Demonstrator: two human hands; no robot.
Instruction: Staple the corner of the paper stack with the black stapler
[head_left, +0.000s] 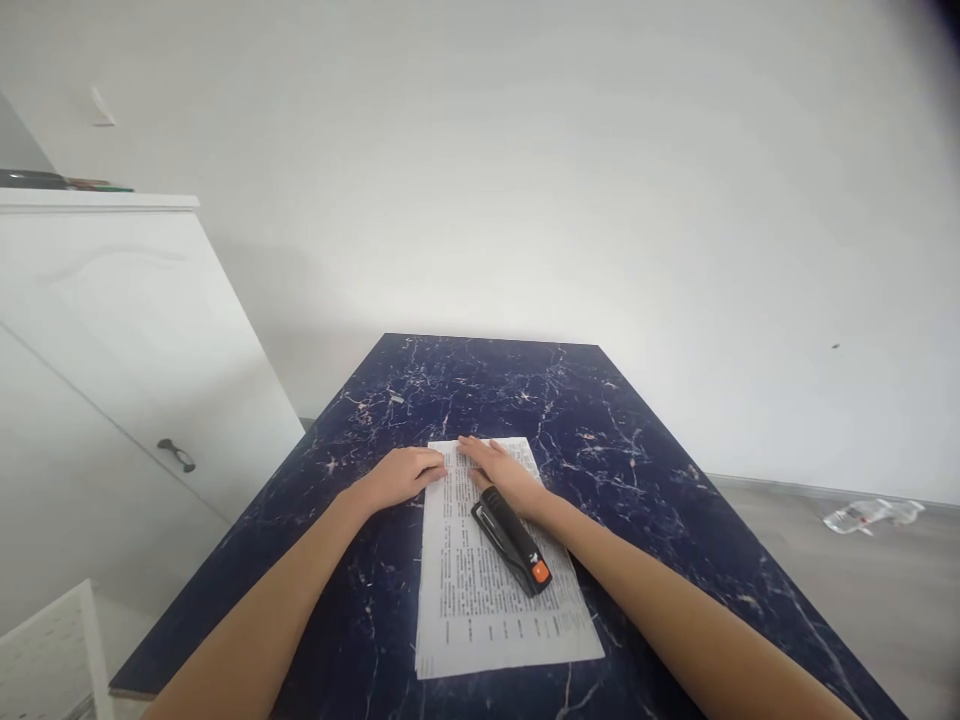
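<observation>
A thin stack of printed paper sheets [457, 640] lies on the dark blue marbled table. My left hand [399, 475] is at the upper left edge of the sheets, its fingers closed together with thumb and fingertips on that edge. Flat on the upper part of the sheets rests my right hand [506, 475], its fingers stretched out and the thumb apart. A black stapler [513, 543] with an orange patch at its near end lies slantwise on the paper, just below my right hand. The stapler's far end is close to the right palm.
The table [480, 385] meets a pale wall at its far edge. To the left stands a white cabinet [135, 330] with a dark handle [177, 454] and items on top. A crumpled clear plastic piece [874, 514] lies on the floor at right.
</observation>
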